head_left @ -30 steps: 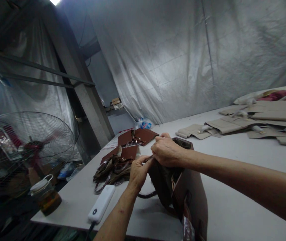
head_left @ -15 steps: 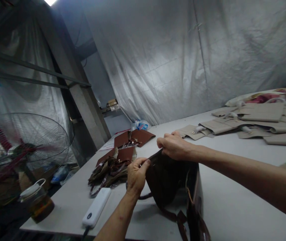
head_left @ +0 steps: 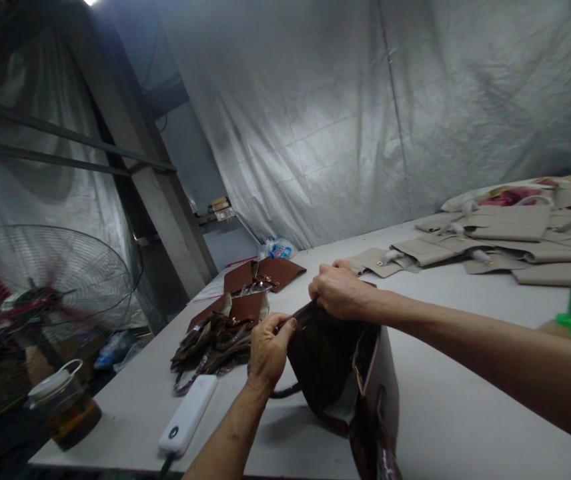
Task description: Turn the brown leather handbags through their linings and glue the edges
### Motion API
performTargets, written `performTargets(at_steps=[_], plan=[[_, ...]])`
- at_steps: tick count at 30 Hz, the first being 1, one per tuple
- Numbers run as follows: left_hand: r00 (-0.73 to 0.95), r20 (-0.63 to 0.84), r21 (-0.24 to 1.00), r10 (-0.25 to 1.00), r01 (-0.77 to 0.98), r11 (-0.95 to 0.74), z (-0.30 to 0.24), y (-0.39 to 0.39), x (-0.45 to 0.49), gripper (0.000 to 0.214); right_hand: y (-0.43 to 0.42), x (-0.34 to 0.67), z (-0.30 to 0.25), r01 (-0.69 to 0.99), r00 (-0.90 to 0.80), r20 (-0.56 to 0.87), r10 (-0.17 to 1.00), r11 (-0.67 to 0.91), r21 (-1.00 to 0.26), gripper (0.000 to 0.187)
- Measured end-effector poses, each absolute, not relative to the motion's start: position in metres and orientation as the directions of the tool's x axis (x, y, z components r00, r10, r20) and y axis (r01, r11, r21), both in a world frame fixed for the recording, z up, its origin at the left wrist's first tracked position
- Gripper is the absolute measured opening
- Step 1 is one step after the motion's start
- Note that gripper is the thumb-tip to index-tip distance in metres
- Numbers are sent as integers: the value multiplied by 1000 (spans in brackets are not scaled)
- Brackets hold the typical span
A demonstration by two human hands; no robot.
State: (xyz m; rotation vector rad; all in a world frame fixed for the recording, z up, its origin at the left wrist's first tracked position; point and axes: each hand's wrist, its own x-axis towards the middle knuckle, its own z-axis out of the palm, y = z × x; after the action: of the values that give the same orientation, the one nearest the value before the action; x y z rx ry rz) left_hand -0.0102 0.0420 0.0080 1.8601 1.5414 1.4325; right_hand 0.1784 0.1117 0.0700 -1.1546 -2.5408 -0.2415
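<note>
1. Apparently, the step in hand is working along the upper edge of a dark brown bag (head_left: 320,360), with both hands on it and its dark inside showing; this is a judgement from the grips alone.

2. The left hand (head_left: 268,350) pinches the edge between thumb and fingers. The right hand (head_left: 338,292) is curled closed over the same edge, a little farther from the wearer; its fingertips are partly hidden, so their exact hold cannot be told.

3. The next move probably calls for a firm left pinch while the right fingers handle the edge, without letting the slack side fold in.

4. The bag hangs below and between the hands, reaching toward the wearer under the right forearm. A short stretch of edge runs from one grip to the other. A dark strap (head_left: 333,424) droops at its lower side. Whether its base rests on the white table (head_left: 445,360) cannot be told.

5. Left of the left hand, near but apart, lie a heap of brown bags (head_left: 245,310) and a white power bank (head_left: 188,413).
</note>
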Motion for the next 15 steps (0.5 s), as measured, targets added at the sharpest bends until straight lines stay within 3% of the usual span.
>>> performTargets(at_steps=[3, 9, 15], plan=[[-27, 423, 707, 906, 634, -312, 26, 53, -8, 22, 112, 174, 70, 743, -633, 351, 690, 668, 28, 19], [126, 347, 487, 929, 822, -293, 59, 71, 9, 16, 108, 180, 74, 725, -652, 347, 674, 688, 26, 17], [88, 325, 590, 942, 759, -274, 55, 68, 8, 16, 110, 217, 78, 779, -587, 313, 746, 627, -32, 26]])
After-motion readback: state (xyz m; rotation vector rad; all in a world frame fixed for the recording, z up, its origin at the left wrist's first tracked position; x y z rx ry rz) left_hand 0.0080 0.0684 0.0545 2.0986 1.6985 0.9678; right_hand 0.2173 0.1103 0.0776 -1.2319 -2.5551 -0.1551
